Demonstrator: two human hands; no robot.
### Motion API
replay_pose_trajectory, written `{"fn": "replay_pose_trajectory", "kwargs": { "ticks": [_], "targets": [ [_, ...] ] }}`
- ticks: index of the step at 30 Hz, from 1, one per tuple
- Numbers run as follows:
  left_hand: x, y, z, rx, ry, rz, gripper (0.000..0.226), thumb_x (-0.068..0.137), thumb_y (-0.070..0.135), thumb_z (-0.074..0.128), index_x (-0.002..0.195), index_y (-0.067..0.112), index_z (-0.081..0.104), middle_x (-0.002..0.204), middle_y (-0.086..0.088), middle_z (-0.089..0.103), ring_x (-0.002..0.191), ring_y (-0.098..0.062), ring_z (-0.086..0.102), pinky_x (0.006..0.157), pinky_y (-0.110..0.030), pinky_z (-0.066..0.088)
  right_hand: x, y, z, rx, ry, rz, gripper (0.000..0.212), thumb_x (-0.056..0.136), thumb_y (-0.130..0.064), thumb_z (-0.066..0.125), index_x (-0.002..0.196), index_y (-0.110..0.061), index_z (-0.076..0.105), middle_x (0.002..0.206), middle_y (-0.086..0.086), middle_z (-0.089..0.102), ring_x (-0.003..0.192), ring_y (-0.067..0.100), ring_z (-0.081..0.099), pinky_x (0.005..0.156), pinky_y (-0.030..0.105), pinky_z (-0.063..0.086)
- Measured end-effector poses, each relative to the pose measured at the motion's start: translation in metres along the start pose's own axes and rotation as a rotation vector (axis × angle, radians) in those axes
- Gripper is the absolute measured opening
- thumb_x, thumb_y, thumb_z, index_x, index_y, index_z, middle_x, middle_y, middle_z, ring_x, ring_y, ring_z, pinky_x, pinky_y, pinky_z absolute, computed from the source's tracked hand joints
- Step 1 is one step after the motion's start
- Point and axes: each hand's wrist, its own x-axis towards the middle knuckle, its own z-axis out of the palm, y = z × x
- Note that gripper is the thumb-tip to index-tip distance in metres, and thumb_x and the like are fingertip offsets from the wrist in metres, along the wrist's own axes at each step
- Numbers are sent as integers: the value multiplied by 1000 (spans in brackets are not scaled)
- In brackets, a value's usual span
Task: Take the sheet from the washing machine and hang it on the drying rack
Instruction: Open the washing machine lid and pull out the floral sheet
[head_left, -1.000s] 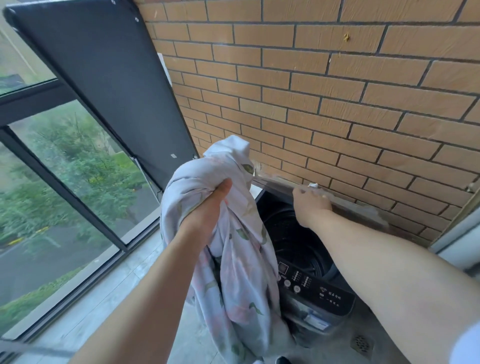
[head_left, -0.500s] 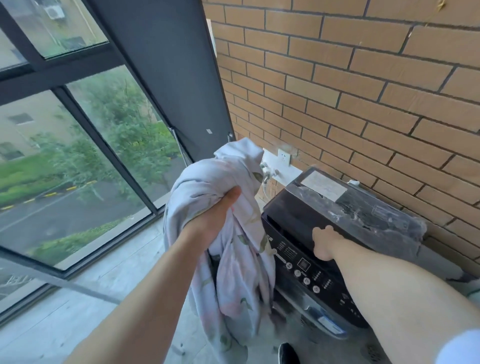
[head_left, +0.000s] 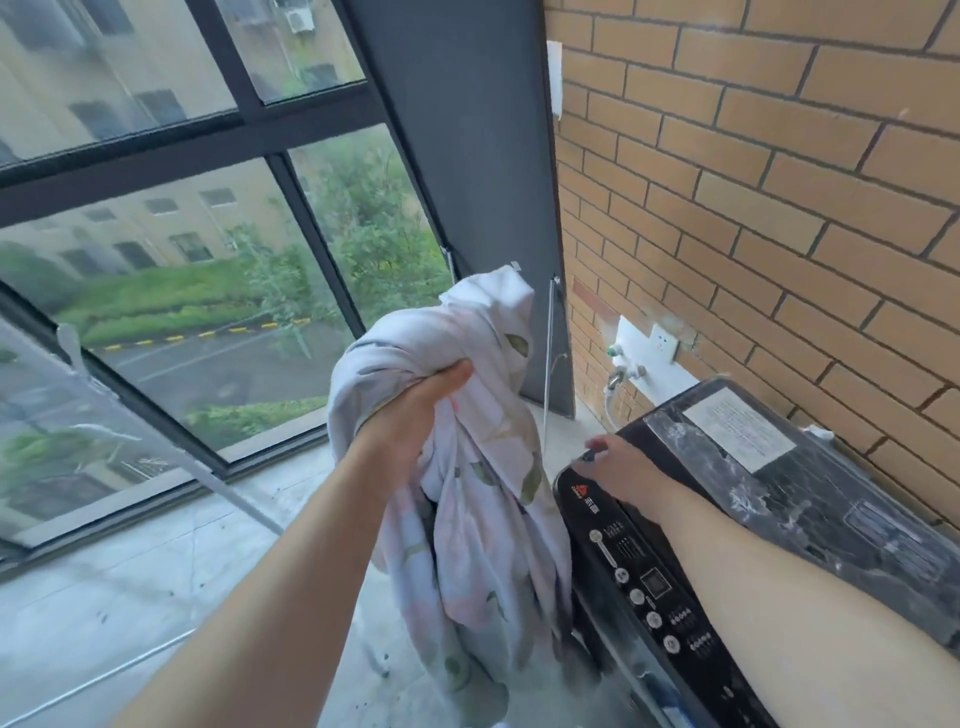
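Fingers (head_left: 453, 374) of the left hand (head_left: 410, 418) clamp a bunched pale floral fabric sheet (head_left: 478, 499) aloft, seemingly for carrying; at three o'clock the right hand (head_left: 618, 465), its fingers too blurred to tell, rests on the black washing machine (head_left: 789, 499).

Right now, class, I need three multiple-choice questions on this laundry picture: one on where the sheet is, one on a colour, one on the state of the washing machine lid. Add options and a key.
1. Where is the sheet, relative to the washing machine?
A. Inside it. B. Bunched in the left hand, beside it. C. Spread over its top.
2. What colour is the wall?
A. White. B. Orange-brown. C. Green.
3. The lid is:
A. down. B. propped upright. C. missing.
Key: 1 B, the hand grips the cloth in the air; 2 B, it is bare brick; 3 A, it lies flat under the right hand.
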Motion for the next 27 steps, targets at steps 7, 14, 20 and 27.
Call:
{"fn": "replay_pose_trajectory", "kwargs": {
  "ticks": [7, 14, 20, 27],
  "targets": [
    [-12, 48, -31, -350, -109, 116, 44, 95, 22, 59, 132, -2, 61, 129, -24, 64, 120, -38, 61, 107, -52, 46, -49, -141, 18, 291, -527, -501, 80, 83, -82, 47, 151, -41, 39, 152, -17, 48, 145, 13, 39, 120, 42, 26],
    [-19, 83, -61, -554, -75, 163, 66, 93, 44, 53, 141, 0, 52, 141, -27, 53, 132, -43, 50, 112, -57, 36, -94, -198, 34, 205, -588, -657, 71, 73, -85, 50, 136, -51, 46, 143, -15, 58, 136, 4, 49, 123, 47, 25],
    [-28, 81, -82, -417, -31, 96, 59, 78, 34, 70, 125, 0, 64, 128, -21, 64, 120, -38, 61, 108, -53, 43, -84, -213, 51, 614, -906, -336, 105, 76, -97, 29, 147, -23, 48, 158, 29, 15, 144, 49, 29, 98, 47, 25],
    [-42, 76, -95, -256, -102, 43, 29, 84, 25, 74, 95, 11, 51, 88, -15, 58, 77, -29, 64, 75, -36, 55, -65, -210, 82, 821, -977, -382, 33, 92, -24, 62, 119, -12, 47, 100, 9, 44, 94, 26, 49, 87, 35, 42]
  ]
}}
